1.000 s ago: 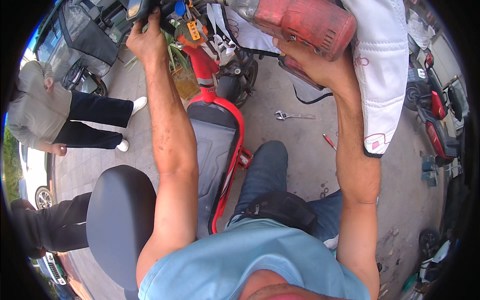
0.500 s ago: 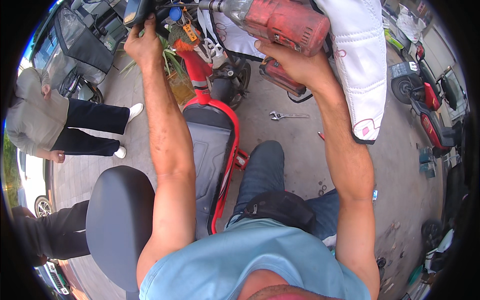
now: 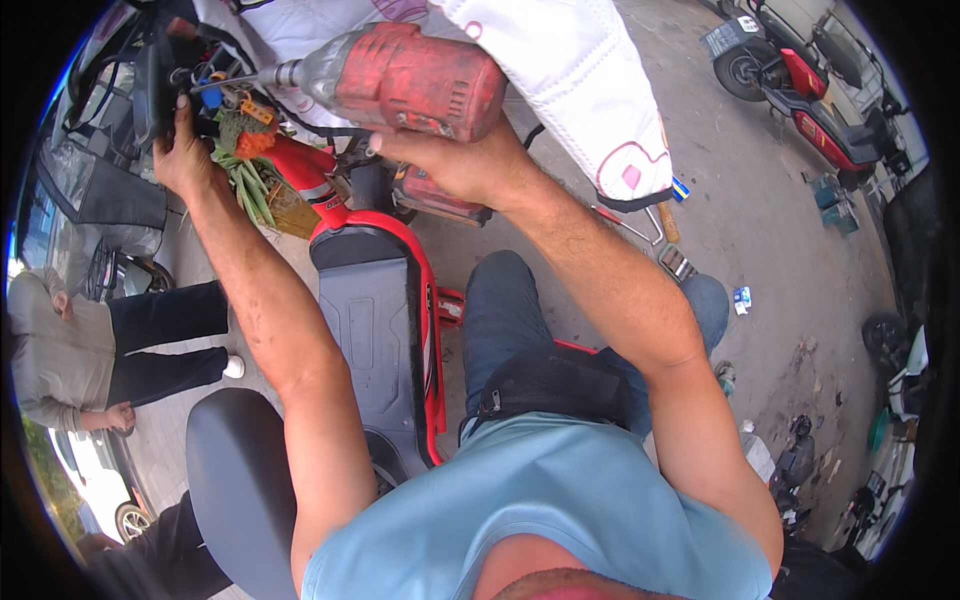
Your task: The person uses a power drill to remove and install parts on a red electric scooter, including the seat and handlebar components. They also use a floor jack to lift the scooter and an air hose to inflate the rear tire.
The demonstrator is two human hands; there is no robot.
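Observation:
My right hand [image 3: 470, 165] is wrapped round the grip of a worn red cordless drill [image 3: 420, 85]. Its long thin bit [image 3: 230, 83] points left, its tip close to a dark slab-shaped part [image 3: 152, 90] near the handlebar. That part is held by my left hand [image 3: 187, 158], thumb upright against its edge; the other fingers are mostly hidden. Below lies the red scooter [image 3: 425, 300] with its grey footboard [image 3: 365, 320]. Whether the tip touches a screw I cannot tell. Keys with an orange tag [image 3: 255, 108] hang beside the bit.
A white quilted cover [image 3: 570, 90] drapes past the drill. The black scooter seat [image 3: 235, 480] stands left of me. Tools, including a wrench [image 3: 677, 262], lie on the ground to the right. A person in dark trousers [image 3: 165, 320] stands at left; another red scooter [image 3: 815, 120] is parked far right.
The view has swung, so both hands, the drill and the cover sit farther left in the picture. The drill and the dark part are still held.

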